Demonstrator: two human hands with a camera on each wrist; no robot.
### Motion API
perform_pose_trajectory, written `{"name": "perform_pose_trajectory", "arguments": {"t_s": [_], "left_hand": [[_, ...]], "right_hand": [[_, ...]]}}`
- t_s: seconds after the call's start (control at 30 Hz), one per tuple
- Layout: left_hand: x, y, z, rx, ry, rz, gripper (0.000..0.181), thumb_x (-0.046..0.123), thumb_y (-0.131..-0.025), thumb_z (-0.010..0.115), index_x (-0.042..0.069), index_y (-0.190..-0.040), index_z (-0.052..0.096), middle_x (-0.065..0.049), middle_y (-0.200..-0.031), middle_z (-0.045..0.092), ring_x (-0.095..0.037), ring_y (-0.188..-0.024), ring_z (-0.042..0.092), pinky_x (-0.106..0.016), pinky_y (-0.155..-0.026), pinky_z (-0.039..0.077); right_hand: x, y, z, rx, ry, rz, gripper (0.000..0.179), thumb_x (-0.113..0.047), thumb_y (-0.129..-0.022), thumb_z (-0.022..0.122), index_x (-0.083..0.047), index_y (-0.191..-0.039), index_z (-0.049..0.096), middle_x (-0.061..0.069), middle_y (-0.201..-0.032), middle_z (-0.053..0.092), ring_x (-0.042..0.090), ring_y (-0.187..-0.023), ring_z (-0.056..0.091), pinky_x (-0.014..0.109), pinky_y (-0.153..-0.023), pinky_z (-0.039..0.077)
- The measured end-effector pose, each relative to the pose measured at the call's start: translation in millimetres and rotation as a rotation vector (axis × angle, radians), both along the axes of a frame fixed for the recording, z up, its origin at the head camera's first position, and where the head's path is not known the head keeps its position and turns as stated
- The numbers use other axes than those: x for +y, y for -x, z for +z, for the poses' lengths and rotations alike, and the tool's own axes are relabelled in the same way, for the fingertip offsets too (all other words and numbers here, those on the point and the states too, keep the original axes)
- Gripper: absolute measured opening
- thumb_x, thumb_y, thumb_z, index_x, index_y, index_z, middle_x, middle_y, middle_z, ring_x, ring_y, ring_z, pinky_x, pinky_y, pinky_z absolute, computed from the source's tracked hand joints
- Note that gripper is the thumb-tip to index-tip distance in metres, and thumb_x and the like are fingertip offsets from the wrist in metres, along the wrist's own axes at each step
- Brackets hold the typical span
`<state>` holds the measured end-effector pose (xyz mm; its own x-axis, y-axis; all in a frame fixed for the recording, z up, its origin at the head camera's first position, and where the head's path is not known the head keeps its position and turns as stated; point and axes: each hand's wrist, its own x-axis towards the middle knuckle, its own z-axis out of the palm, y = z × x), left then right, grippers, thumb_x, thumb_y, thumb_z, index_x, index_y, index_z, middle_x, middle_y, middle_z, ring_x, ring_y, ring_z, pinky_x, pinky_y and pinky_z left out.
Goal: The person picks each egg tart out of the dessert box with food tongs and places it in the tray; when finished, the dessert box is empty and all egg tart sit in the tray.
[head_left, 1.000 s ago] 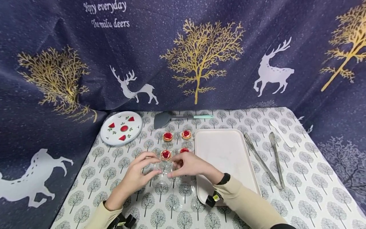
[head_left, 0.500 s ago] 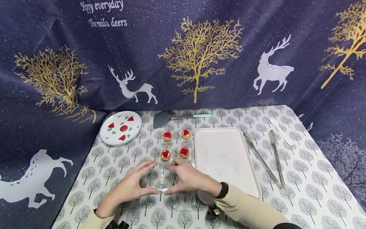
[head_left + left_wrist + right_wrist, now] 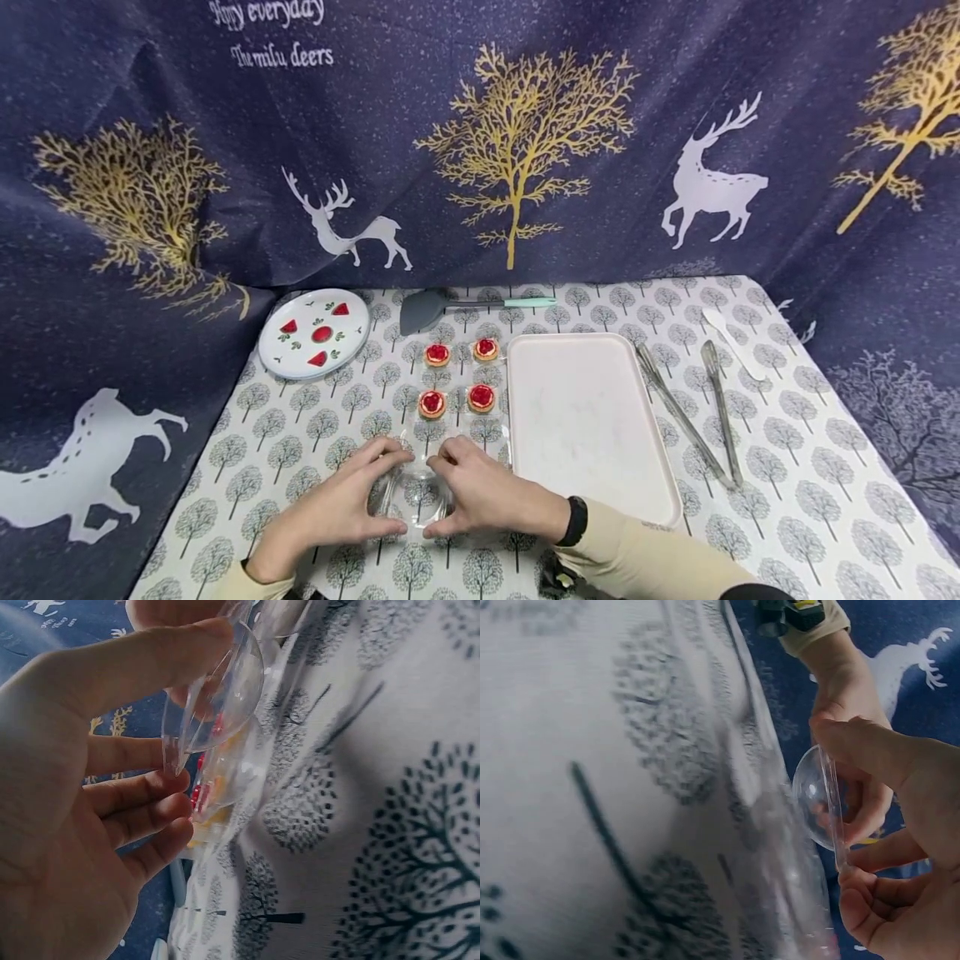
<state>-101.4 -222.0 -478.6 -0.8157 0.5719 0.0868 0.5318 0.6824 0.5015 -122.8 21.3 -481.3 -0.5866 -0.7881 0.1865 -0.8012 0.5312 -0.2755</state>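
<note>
Both hands hold a clear plastic lid with a round dome (image 3: 815, 799) over the near part of the table. My left hand (image 3: 333, 504) pinches its left edge between thumb and fingers. My right hand (image 3: 487, 492) pinches the opposite edge in the same way, thumb nearest the camera. Beyond the hands, several small tarts with red topping, one of them a front-left tart (image 3: 432, 405), sit in clear plastic. In the left wrist view the red topping (image 3: 199, 796) shows behind the lid. Whether the lid is joined to the plastic about the tarts cannot be made out.
A pale rectangular tray (image 3: 585, 425) lies right of the tarts. Metal tongs (image 3: 720, 417) and a white spoon (image 3: 735, 342) are farther right. A spatula (image 3: 427, 312) lies behind the tarts, and a watermelon-patterned plate (image 3: 300, 354) stands at the back left.
Both hands have moved toward the person together with the lid, away from the tarts. The front-right tart, partly covered by the right hand before, now shows fully.
</note>
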Motion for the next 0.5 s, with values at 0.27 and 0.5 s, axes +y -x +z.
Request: {"name": "perform_pose_trajectory", "arguments": {"t_s": [0.27,0.5], "left_hand": [[-1.6,-4.0,-6.7,0.029,0.046,0.037,0.082,0.049,-0.056,0.089,0.019,-0.126,0.060,0.017,-0.124,0.047,-0.006,-0.114,0.050,-0.039,-0.099,0.051],[0.5,-7.6,-12.5,0.059,0.099,0.044,0.085,0.053,-0.054,0.088,0.020,-0.127,0.059,0.016,-0.125,0.049,-0.008,-0.116,0.049,-0.040,-0.101,0.048]], "right_hand": [[-2,-3.7,-11.2,0.163,0.021,0.040,0.080,-0.066,-0.068,0.075,-0.005,-0.118,0.062,-0.002,-0.100,0.056,0.009,-0.092,0.051,0.012,-0.080,0.048],[-1,-6.9,-16.9,0.223,-0.006,0.040,0.078,-0.069,-0.068,0.073,-0.008,-0.116,0.064,-0.001,-0.103,0.059,0.011,-0.096,0.051,0.019,-0.086,0.049]]}}
